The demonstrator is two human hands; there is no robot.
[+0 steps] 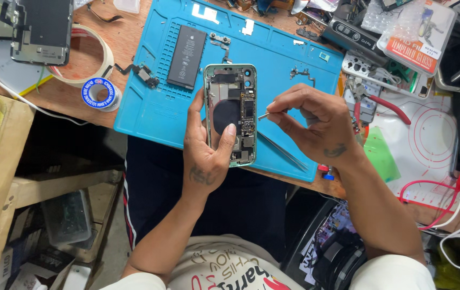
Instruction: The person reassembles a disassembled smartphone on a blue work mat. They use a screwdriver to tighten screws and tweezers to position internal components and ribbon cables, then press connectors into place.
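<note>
My left hand [206,147] grips an opened green phone body [231,110] upright over the blue work mat [144,107], thumb resting on its inner boards. A dark round coil and small circuit boards show inside it. My right hand [310,123] pinches a thin metal tool [264,115] whose tip points at the phone's right edge. A black phone battery [186,56] lies on the mat above and left of the phone. Tweezers [284,152] lie on the mat under my right hand.
A detached phone screen [42,29] rests over a roll of tape [87,56] at top left, near a small blue solder spool [97,93]. Small flex parts [143,73] lie on the mat. Red-handled cutters [386,104], boxes and cables crowd the right side.
</note>
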